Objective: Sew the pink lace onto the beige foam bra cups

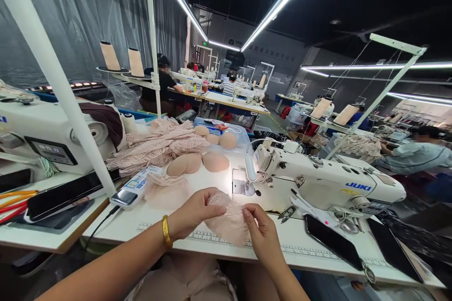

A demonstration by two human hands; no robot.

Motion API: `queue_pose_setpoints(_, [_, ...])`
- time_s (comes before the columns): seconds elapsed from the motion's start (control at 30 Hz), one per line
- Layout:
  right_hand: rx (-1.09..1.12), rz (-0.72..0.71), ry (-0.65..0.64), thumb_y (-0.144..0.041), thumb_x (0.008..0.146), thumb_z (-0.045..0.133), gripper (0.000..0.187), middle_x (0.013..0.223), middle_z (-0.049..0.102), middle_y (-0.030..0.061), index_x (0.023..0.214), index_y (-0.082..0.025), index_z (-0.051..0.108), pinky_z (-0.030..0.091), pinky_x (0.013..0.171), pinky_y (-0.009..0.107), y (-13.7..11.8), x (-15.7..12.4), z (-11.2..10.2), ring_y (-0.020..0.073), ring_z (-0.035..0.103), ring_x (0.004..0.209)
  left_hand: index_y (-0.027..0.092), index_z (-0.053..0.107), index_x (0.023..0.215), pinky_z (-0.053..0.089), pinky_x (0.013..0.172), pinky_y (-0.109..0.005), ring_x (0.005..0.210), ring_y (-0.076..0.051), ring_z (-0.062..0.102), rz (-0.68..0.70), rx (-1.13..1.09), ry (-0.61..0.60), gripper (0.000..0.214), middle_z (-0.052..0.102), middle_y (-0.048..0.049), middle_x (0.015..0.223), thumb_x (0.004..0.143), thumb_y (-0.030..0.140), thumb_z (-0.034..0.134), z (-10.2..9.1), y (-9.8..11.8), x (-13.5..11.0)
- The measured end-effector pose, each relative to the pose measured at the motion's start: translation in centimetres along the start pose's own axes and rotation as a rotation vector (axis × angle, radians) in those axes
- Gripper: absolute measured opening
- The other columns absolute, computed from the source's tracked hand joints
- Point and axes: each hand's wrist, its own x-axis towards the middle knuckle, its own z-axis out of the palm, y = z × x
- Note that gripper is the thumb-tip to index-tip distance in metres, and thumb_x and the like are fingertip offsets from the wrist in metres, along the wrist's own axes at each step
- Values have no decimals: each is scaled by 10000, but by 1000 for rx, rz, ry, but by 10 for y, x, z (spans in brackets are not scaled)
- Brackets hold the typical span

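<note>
A sheer, pale pink lace piece (229,223) is stretched between my two hands, just above the front of the white sewing table. My left hand (197,211), with a gold bracelet at the wrist, pinches its upper left side between thumb and fingers. On the right edge, my right hand (260,230) grips the fabric with thumb and fingertips. Behind the lace stands a white sewing machine (318,178), its needle area lit. Beige moulded cups (216,162) lie beyond my left hand, and another piece of sheer pink fabric (165,190) lies left of it.
Heaped pink lace (165,143) lies at the back left. A white boxy device (132,193) with a cable is nearer. Thread snips (287,214) and a black phone (334,241) lie to the right. A printed ruler (296,250) runs along the front edge. Other people sit at machines beyond.
</note>
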Motion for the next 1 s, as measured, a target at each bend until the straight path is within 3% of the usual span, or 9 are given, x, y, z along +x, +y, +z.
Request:
queue_pose_setpoints(0.17, [74, -11, 104, -504, 1021, 580, 318, 1032, 698, 82, 907, -233, 699, 504, 895, 334, -18, -12, 9, 244, 644, 1030, 191, 476, 750, 333, 577, -221, 630, -102, 409, 120, 37, 101, 588, 459, 56, 695, 715, 628, 868, 10, -11, -14])
queue_pose_setpoints(0.3, [408, 256, 13, -583, 1018, 554, 404, 625, 584, -19, 821, -231, 573, 456, 597, 269, -20, -4, 16, 156, 534, 568, 210, 445, 810, 358, 567, -225, 647, -120, 446, 132, 332, 57, 538, 462, 53, 726, 831, 672, 720, -4, -7, -11])
queue_pose_setpoints(0.37, [418, 324, -27, -620, 975, 608, 414, 568, 545, -50, 839, -231, 569, 420, 568, 263, -10, 8, 18, 137, 484, 499, 204, 516, 920, 466, 644, -261, 745, -161, 557, 183, 686, 116, 420, 584, 5, 838, 916, 607, 637, -25, 2, -2])
queue_pose_setpoints(0.43, [337, 334, -59, -649, 932, 638, 427, 565, 560, -52, 843, -234, 590, 421, 578, 275, 7, 23, 18, 151, 510, 501, 195, 576, 1094, 534, 876, -355, 988, -232, 636, 221, 1015, 280, 303, 676, -77, 1088, 957, 461, 625, -54, 13, 10])
queue_pose_setpoints(0.53, [219, 334, -121, -663, 913, 612, 437, 522, 545, -50, 772, -250, 581, 370, 533, 283, 40, 41, 17, 180, 501, 487, 151, 582, 1266, 352, 1178, -516, 1357, -344, 499, 181, 1210, 515, 346, 579, -198, 1419, 929, 210, 632, -99, 26, 26])
queue_pose_setpoints(0.67, [221, 327, -173, -653, 938, 568, 421, 563, 586, -24, 775, -265, 572, 331, 512, 295, 74, 48, 14, 197, 503, 499, 92, 640, 1232, 399, 1144, -549, 1295, -346, 569, 64, 1375, 650, 305, 640, -213, 1328, 928, 123, 644, -135, 22, 40])
queue_pose_setpoints(0.8, [235, 302, -232, -682, 946, 551, 445, 586, 570, -24, 778, -271, 569, 374, 533, 305, 82, 45, 12, 214, 537, 547, 127, 692, 1083, 529, 1007, -492, 1091, -258, 669, -2, 1448, 715, 221, 707, -92, 1133, 991, 328, 687, -139, 19, 47])
queue_pose_setpoints(0.93, [277, 313, -226, -679, 943, 575, 454, 606, 596, -21, 780, -255, 582, 391, 546, 290, 73, 47, 10, 196, 532, 562, 108, 717, 920, 500, 990, -470, 1097, -334, 666, 76, 1412, 807, 204, 727, -188, 1048, 981, 231, 567, -122, 38, 46])
queue_pose_setpoints(1.0, [321, 293, -193, -672, 948, 580, 463, 622, 615, -15, 775, -242, 587, 398, 548, 281, 69, 48, 10, 185, 541, 567, 144, 720, 1023, 507, 954, -410, 1091, -311, 666, 150, 1349, 794, 264, 735, -158, 1108, 985, 273, 492, -103, 47, 43])
